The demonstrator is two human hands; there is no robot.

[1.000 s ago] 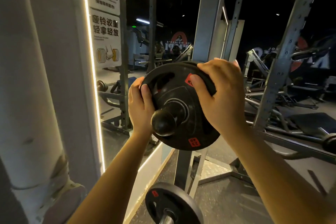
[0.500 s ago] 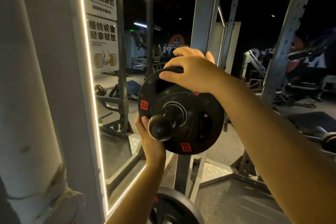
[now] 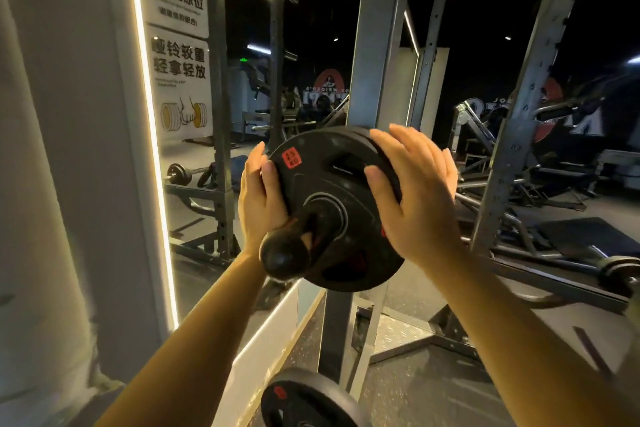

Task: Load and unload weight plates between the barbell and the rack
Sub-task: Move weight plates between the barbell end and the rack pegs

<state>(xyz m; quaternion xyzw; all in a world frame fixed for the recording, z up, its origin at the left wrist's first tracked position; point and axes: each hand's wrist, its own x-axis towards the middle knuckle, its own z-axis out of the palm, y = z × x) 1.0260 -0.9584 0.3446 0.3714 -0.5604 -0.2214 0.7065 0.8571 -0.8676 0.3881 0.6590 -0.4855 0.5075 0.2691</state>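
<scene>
**Inspector:** Fingers first. The right hand [image 3: 415, 198] lies against the upper right rim of the 2.5 kg weight plate [image 3: 339, 215], fingers straight and slightly spread, thumb flat on the face. Nothing is hooked round the edge. The left hand [image 3: 258, 201] cups the left rim, thumb on the face near the red label; its fingers go behind the plate and I cannot tell how far they wrap.

**Assistant:** And the plate itself?

**Inspector:** It is threaded on the storage peg [image 3: 294, 246] of the rack upright [image 3: 374, 45], tilted, with the peg's rounded end standing out toward the camera. How far it sits from the upright I cannot judge; the rear is hidden.

**Assistant:** The hazards?

**Inspector:** Three, in my judgement. One: a flat-palmed right hand gives push but no hold, so if the plate clears the peg's end the left hand alone carries it. Two: the tilt may bind the bore on the peg, and a harder shove could free it with a jerk and trap the fingers behind the rim against the upright. Three: a second plate [image 3: 304, 402] hangs directly beneath, and the floor [image 3: 433, 392] below that; a slip drops the plate onto either, near the person's feet.

**Assistant:** Recommendation?

**Inspector:** Square the plate before pushing or pulling, and curl the right fingers over the rim.
</scene>
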